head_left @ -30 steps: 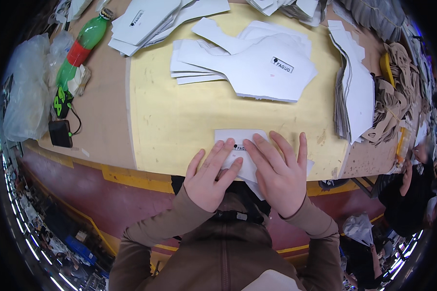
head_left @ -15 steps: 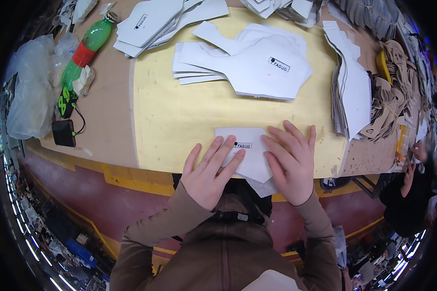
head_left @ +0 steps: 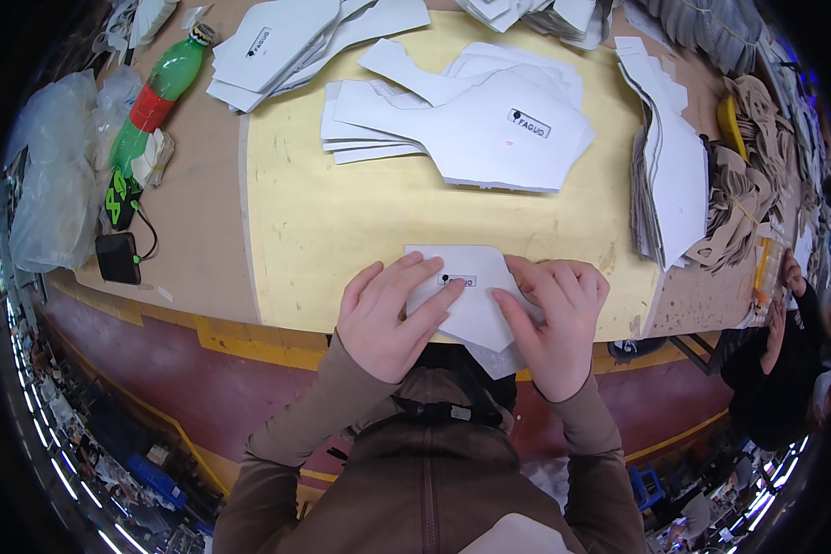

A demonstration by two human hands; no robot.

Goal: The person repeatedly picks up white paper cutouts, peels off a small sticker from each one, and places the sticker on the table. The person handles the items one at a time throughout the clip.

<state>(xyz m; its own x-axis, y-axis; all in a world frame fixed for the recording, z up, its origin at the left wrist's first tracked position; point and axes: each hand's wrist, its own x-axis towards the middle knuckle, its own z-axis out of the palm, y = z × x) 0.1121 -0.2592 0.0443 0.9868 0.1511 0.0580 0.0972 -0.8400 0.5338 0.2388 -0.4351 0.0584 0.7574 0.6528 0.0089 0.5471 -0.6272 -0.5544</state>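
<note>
A white cut panel (head_left: 472, 314) with a small dark printed label (head_left: 445, 280) lies at the table's front edge, directly before me. A translucent film (head_left: 495, 362) shows under its lower corner and hangs past the edge. My left hand (head_left: 390, 314) rests over the panel's left side, fingers extended; one fingertip touches the label and covers part of it. At the panel's right edge, my right hand (head_left: 560, 319) has its thumb and curled fingers closed on the border. Its lower fingertips are hidden.
Similar white panels (head_left: 489, 125) lie stacked beyond my hands, with another stack (head_left: 277, 46) at far left and an upright bundle (head_left: 665, 175) at right. Brown cut pieces (head_left: 734, 198), a green bottle (head_left: 162, 92), a plastic bag (head_left: 55, 180) and a black power bank (head_left: 118, 258) surround them. A person (head_left: 776, 360) is at right.
My right hand's fingers have curled from spread to closed at the panel's right edge. My left fingertip has slid onto the label, and the left hand's fingers have drawn closer together.
</note>
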